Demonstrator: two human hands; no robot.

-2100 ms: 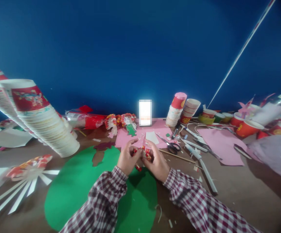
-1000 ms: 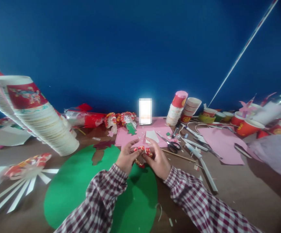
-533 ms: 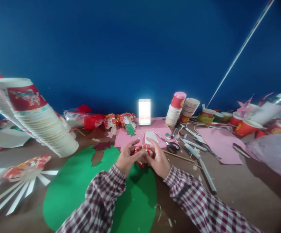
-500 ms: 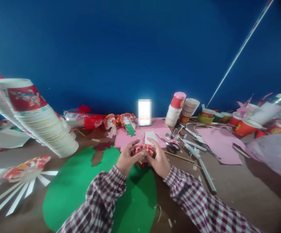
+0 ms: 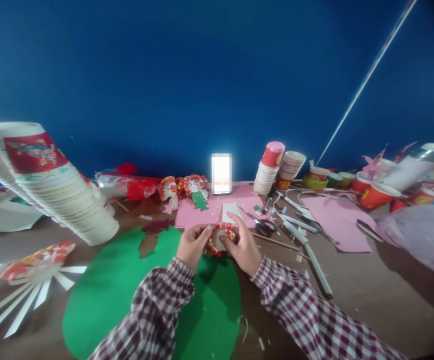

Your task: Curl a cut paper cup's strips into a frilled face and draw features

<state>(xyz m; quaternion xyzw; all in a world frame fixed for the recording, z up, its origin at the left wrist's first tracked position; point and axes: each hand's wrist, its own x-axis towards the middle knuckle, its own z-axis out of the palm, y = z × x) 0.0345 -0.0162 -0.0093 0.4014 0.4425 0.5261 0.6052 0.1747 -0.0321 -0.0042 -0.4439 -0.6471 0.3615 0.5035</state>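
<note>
A small round paper piece with a folded red and yellow rim and a pale middle is held between both hands, above the green paper. My left hand pinches its left edge with thumb and fingertips. On the right side, my right hand grips it, the thumb lying on the pale middle and the fingers behind the rim. Beyond the hands lie pink sheets with a white piece on top.
Tall stacked cups lean at the left, near a cut, splayed cup. Scissors, a glue gun and a stick lie right of the hands. More cups and a plastic bag are far right.
My left thumb has moved off the middle of the round piece to its left rim, showing more of the pale centre. The view has shifted slightly.
</note>
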